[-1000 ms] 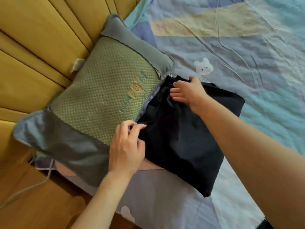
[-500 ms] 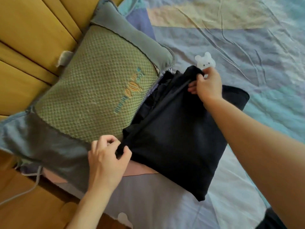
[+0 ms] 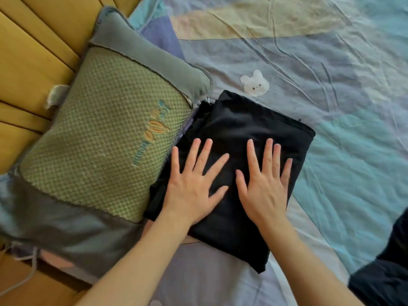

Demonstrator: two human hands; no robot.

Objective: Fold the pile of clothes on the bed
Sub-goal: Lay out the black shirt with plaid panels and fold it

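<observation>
Now both hands are lying flat on the black garment (image 3: 238, 138), where half a second ago each was pinching a corner of it. Left hand (image 3: 192, 186) and right hand (image 3: 262, 188) are side by side, fingers straight and spread, palms down. Neither grip is closed on anything; I am reading them as pressing only.

The top layer, lifted and carried over a moment back, is now lying down across the rest. Garment is sitting as a squarish dark bundle on the bed (image 3: 331, 89), its left edge touching the green pillow (image 3: 106, 133), a printed bunny (image 3: 255, 85) on the sheet just beyond its far corner.

Judging from this: the last fold on this piece is landing, and the hands are smoothing it. Left edge is looking uneven, some layers bunching against the pillow; that may want tidying.

Containers: I am seeing none, no basket, drawer or box. More dark cloth (image 3: 384, 268) is showing at the lower right edge; I cannot tell whether it is the pile or what the person is wearing. A yellow padded headboard (image 3: 33, 51) is running along the left.
</observation>
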